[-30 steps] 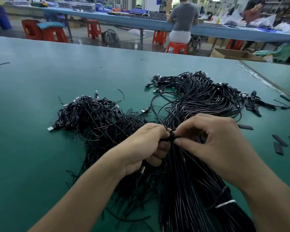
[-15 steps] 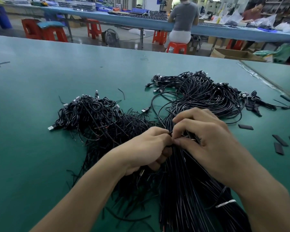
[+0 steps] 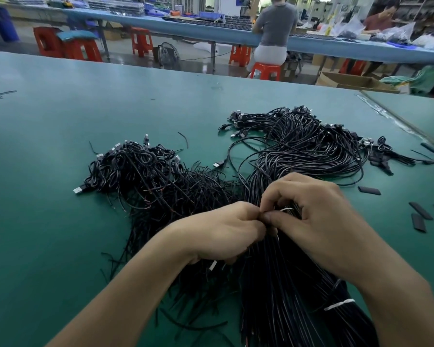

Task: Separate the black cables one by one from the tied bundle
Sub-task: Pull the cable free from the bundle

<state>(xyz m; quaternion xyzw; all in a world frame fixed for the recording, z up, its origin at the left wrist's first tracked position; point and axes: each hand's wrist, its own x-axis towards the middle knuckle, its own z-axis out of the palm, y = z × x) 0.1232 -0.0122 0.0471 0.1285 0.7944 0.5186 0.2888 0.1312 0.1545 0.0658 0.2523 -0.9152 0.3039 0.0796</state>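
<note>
No lettering, label or number can be read on the black cables (image 3: 298,151) or the table (image 3: 60,221).

The green table (image 3: 60,221) carries a few flat black strips (image 3: 420,210) near its right edge, lying apart from one another. Beyond it, red stools (image 3: 140,41) stand along a long blue bench (image 3: 186,31), one with a teal cushion (image 3: 77,35) on top, and a small fan (image 3: 168,55) sits on the floor among them. A person (image 3: 276,21) in a grey top sits at the bench, back to the camera, a second person (image 3: 383,16) works at far right, and an open cardboard box (image 3: 346,81) lies just past the table's far edge.
</note>
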